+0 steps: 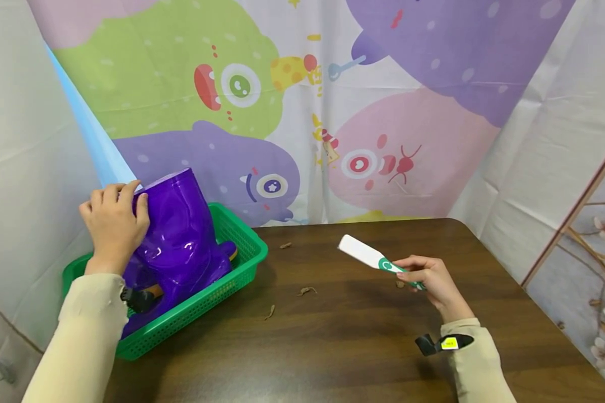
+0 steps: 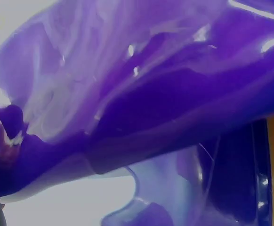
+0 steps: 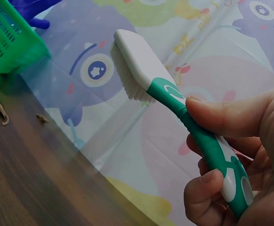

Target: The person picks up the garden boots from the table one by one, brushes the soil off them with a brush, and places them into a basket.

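My left hand [image 1: 116, 221] grips the top edge of a shiny purple rubber boot [image 1: 176, 224], fingers over the rim and thumb on its side. The boot stands in a green plastic basket [image 1: 191, 310] at the left; more purple boot with an orange-brown sole part shows beneath it. Purple rubber [image 2: 165, 94] fills most of the left wrist view. Over the right half of the table, my right hand [image 1: 436, 280] holds a scrubbing brush [image 1: 360, 252] by its green and white handle. The right wrist view shows the white bristles [image 3: 127, 77] facing away from the palm.
Several small dry brown scraps [image 1: 307, 291] lie on the dark wooden table [image 1: 302, 352], between the basket and the right hand. A cartoon-printed cloth [image 1: 408, 162] hangs behind the table, with pale cloth at both sides.
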Available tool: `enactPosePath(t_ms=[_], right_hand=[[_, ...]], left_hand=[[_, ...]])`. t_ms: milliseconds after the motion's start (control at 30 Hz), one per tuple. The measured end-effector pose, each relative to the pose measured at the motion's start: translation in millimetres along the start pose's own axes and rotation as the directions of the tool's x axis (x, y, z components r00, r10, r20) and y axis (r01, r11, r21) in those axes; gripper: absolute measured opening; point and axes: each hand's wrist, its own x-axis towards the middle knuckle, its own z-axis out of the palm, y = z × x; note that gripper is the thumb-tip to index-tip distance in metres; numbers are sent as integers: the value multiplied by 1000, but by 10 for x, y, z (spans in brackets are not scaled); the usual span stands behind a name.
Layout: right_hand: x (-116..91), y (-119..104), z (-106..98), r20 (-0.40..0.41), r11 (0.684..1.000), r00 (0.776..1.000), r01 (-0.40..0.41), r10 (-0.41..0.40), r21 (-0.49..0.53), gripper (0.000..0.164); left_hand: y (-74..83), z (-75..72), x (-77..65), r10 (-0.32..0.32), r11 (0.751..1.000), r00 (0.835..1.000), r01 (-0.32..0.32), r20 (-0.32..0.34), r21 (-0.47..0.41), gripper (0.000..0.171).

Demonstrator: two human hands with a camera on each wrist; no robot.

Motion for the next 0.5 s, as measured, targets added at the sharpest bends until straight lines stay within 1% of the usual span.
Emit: enactPosePath(t_ms=[133,233,367,500], right_hand=[[-8,1,9,7,1000,1000,0,0,4,33],[-9,4,8,9,1000,1000,-1,1,4,32],[-2,6,0,8,1000,1000,-6,6,1,32],[9,0,-4,6,1000,1000,-11,11,0,32]], left_hand=[[105,-72,-14,26,1000,999,-27,-27,-9,36],[168,-112,-25,34,999,998,-35,-54,-18,37],[225,-156,-19,44,998,993,-47,-112,-30,36],[272,-202,-6,62,997,988,-67,-142,-33,38]])
